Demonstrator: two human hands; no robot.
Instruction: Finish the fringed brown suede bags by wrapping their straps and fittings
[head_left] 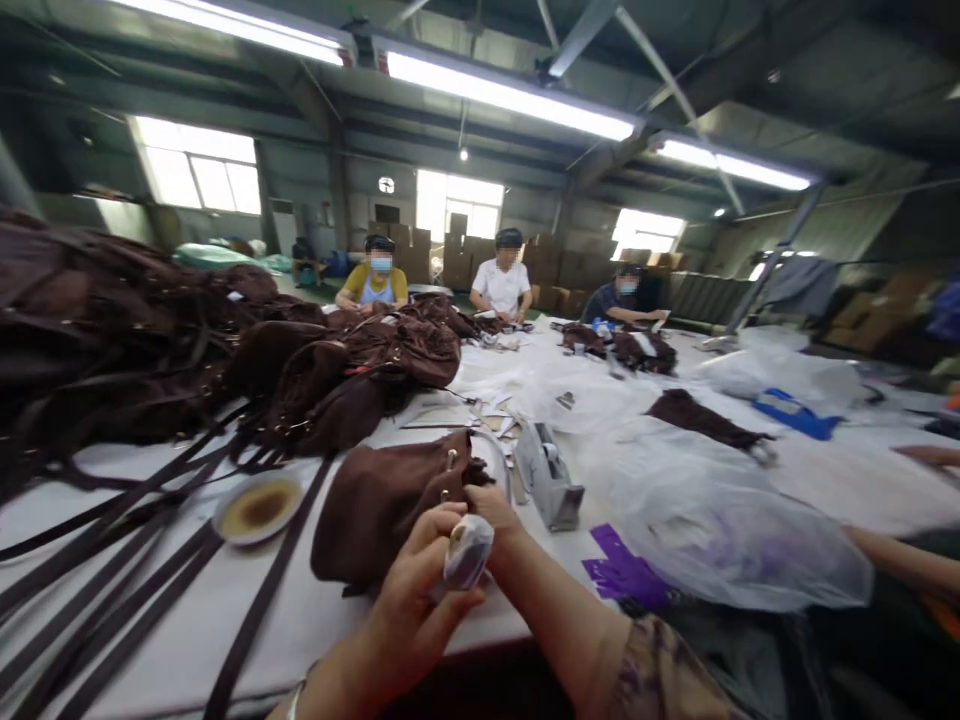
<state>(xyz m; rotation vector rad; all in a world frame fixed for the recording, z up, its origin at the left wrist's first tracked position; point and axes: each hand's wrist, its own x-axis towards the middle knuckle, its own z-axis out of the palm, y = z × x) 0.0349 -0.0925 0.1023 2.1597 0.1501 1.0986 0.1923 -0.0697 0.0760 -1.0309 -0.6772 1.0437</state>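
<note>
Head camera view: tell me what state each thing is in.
Ceiling lights: on
Brown bag: lying on its side
Left hand: closed on small wrapped thing
Right hand: at brown bag, grip hidden
Straps: lying loose
Dish: holding something brownish
Clear plastic bag: crumpled, purple showing through
Dark bags: heaped

Dim, 3 glaring tubes (pixel 510 95), bright windows (pixel 199 165), blurred edges
</note>
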